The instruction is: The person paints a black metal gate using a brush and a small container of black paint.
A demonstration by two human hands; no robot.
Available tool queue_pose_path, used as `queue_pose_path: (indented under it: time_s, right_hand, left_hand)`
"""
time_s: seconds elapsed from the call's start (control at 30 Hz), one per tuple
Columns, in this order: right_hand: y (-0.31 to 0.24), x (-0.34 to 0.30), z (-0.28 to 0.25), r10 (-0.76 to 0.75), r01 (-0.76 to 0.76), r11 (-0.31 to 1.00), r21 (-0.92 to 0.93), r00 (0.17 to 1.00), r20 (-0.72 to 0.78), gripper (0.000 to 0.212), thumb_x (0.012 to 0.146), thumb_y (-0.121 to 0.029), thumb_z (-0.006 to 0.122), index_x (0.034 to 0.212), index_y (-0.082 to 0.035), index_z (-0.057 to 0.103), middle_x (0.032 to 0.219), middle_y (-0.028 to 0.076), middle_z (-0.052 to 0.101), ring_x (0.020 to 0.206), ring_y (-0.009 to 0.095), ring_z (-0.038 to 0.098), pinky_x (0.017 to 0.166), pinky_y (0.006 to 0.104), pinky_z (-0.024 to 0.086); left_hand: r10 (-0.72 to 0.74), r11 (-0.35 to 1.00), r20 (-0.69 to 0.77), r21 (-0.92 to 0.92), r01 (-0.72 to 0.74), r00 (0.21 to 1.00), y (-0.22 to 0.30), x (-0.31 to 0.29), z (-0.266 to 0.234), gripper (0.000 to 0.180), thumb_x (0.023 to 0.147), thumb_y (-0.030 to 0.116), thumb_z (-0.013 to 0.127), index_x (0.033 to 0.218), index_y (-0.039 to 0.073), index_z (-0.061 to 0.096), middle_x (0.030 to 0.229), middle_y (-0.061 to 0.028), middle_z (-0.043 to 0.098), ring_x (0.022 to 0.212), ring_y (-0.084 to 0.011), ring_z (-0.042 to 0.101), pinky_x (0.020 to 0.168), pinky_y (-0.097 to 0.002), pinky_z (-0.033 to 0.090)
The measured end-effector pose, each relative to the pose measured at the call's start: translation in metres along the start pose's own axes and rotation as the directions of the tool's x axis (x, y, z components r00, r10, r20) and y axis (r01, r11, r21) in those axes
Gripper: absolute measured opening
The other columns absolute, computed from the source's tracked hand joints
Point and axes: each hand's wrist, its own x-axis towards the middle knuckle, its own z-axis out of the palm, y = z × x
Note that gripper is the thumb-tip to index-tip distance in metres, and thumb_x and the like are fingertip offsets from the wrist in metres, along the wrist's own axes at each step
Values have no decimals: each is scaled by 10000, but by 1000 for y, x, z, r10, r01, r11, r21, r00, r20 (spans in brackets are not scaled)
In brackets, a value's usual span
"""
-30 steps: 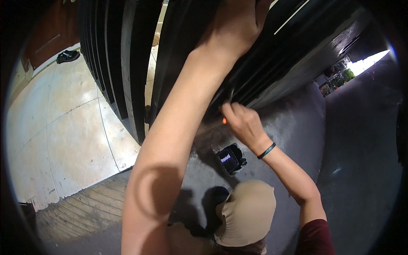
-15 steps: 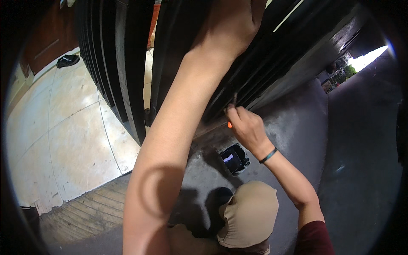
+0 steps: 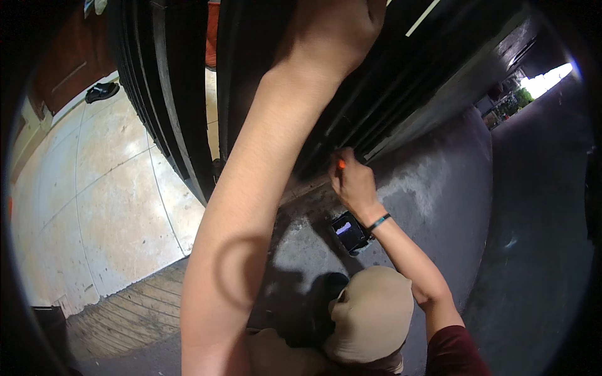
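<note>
My left forearm stretches up across the middle of the view to a black slatted metal gate (image 3: pixel 251 81). My left hand (image 3: pixel 351 31) is at the top edge against the gate, its fingers hidden. Lower down, my right hand (image 3: pixel 355 185), with a dark band on its wrist, is closed around an orange-handled brush (image 3: pixel 342 164) by the gate's lower bars. The brush's head is lost against the dark metal. Just below that hand, a black square container (image 3: pixel 347 232) with dark, smeared edges and a pale patch inside stands on the concrete.
Pale floor tiles (image 3: pixel 119 219) lie left of the gate, with black footwear (image 3: pixel 101 92) by a brown door (image 3: pixel 69 56). A ribbed concrete ramp (image 3: pixel 132 319) borders the tiles. My knee in tan cloth (image 3: pixel 373 313) is close below the container. A dark paved lane (image 3: pixel 533 238) runs along the right.
My right hand has shifted slightly left and turned, so the orange handle now shows up among the fingers rather than below them. My left arm stays nearly in place. The view has shifted a little.
</note>
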Motion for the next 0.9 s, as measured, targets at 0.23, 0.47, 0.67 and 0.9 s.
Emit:
queue_pose_path:
  time_s: [0.23,0.47,0.67,0.9]
  right_hand:
    - [-1,-47,38,-213,326,898,-297,910,355,318,904,-37,684,1215,-28,619,1005,167,711,815,348,751,671,412,622]
    - [9,-40,39,168,-141,984,-107,933,319,302,895,-87,749,1145,-21,595,893,266,707,847,497,710,718,559,586]
    - [0,-60,-12,-206,224,963,-153,971,120,232,919,-6,696,1137,-44,628,937,170,670,851,382,706,716,447,581]
    - [6,-78,57,-140,262,939,-223,883,447,301,900,-19,699,1175,-36,575,944,169,675,859,362,736,711,434,605]
  left_hand:
    - [100,986,-40,141,-94,994,-2,2,1,521,1145,314,585,1395,-139,517,1118,-369,641,994,-537,674,859,-570,563]
    - [86,991,-77,113,-77,993,2,-1,1,519,1150,321,575,1383,-139,514,1105,-376,641,972,-540,686,837,-569,570]
    - [136,984,-89,129,-124,987,-8,2,6,477,1146,319,583,1319,-124,542,1038,-351,662,945,-518,701,813,-563,578]
    - [160,977,-163,164,-133,974,-6,2,9,434,1137,318,595,1241,-103,581,992,-341,669,907,-503,705,779,-549,570]
